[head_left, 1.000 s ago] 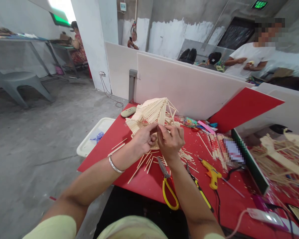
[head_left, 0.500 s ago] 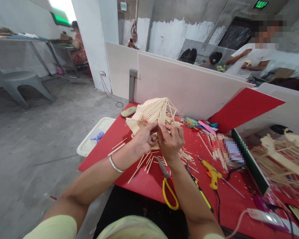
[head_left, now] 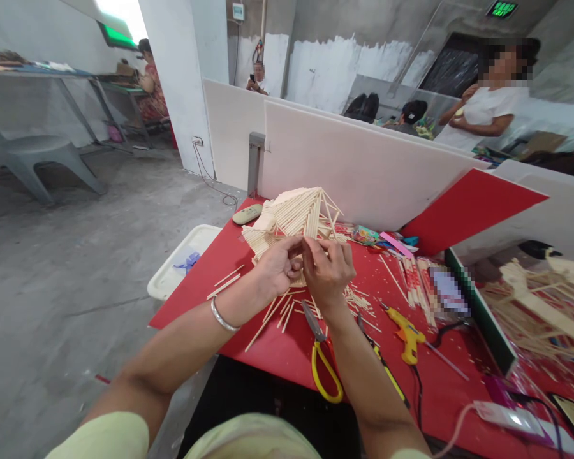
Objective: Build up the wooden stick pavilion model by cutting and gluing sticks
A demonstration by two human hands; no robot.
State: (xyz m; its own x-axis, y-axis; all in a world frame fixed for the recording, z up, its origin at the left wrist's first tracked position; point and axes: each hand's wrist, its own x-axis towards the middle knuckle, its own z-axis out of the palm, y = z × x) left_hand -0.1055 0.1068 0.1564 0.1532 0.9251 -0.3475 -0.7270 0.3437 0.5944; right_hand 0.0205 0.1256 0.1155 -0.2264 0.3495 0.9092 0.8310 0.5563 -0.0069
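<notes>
A model of pale wooden sticks (head_left: 291, 213) with a sloping roof of close-laid sticks stands at the back of the red table (head_left: 268, 366). At its near side, my left hand (head_left: 280, 264) is closed, thumb and forefinger pinched by the lower end of the roof sticks. Touching it fingertip to fingertip is my right hand (head_left: 330, 264), also pinched. Whatever lies between the fingertips is too small and hidden to make out. Loose cut sticks (head_left: 284, 315) are scattered below the hands. Scissors with yellow handles (head_left: 326, 376) lie beside my right forearm.
To the right lie a yellow glue gun (head_left: 408, 335), bundled sticks (head_left: 417, 287) and a white power strip (head_left: 509, 417). White panels (head_left: 354, 153) border the table's back. A white tray (head_left: 160, 280) is at the left edge. A person in a white shirt (head_left: 488, 115) stands beyond.
My hands and the stick model have hardly moved. Behind the panels, the standing person has shifted posture and raised a hand.
</notes>
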